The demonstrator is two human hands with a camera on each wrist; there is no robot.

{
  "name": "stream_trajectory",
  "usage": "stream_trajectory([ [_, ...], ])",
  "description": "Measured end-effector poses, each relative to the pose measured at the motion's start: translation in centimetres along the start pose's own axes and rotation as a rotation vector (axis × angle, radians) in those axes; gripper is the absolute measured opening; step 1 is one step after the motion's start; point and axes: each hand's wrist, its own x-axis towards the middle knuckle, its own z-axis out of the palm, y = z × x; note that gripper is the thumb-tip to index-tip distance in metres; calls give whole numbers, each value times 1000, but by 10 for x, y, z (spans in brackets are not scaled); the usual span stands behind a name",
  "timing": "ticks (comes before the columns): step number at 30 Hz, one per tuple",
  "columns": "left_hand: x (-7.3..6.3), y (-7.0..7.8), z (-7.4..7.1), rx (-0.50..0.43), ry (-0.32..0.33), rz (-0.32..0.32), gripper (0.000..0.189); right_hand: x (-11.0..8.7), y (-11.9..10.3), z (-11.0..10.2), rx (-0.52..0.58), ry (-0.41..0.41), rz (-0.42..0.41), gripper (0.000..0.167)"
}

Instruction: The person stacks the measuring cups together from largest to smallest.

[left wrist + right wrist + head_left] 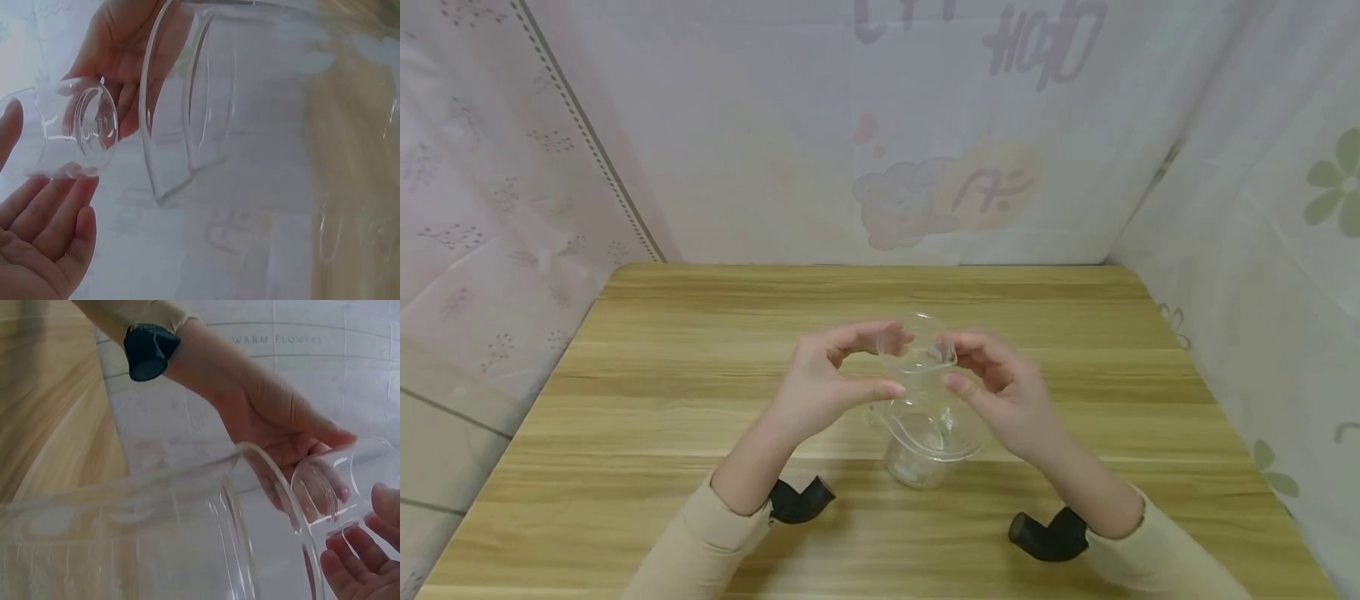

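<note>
My left hand (831, 371) and right hand (1007, 392) hold a small clear glass beaker (917, 367) between them, thumbs on the near side and fingers on the far side. Its lipped rim faces up. Right below it, a larger clear glass beaker (917, 475) stands on the table. In the left wrist view the small beaker (81, 134) appears sideways, with fingers of the left hand (47, 244) at one side and of the right hand (119, 56) at the other. A second rim line shows inside the larger beaker's spouted rim (147, 125).
The wood-grain table (700, 392) has patterned white cloth (760, 142) hanging behind it and along both sides. A black wrist mount (805, 500) sits under the left sleeve cuff, and another black mount (1048, 535) at the right cuff.
</note>
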Motion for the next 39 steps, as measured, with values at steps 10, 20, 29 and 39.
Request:
stream_trajectory([
  [10, 2, -1, 13, 101, -5, -9, 53, -5, 5, -18, 11, -54, 2, 41],
  [20, 4, -1, 23, 119, -22, -42, 55, -10, 3, -34, -54, -101, 46, 36],
  [29, 8, -4, 22, 115, -55, -48, 54, -7, 2, -39, -87, -136, 56, 31],
  [39, 13, -5, 19, 100, -141, -6, 53, -7, 2, -42, -55, -134, 59, 33],
])
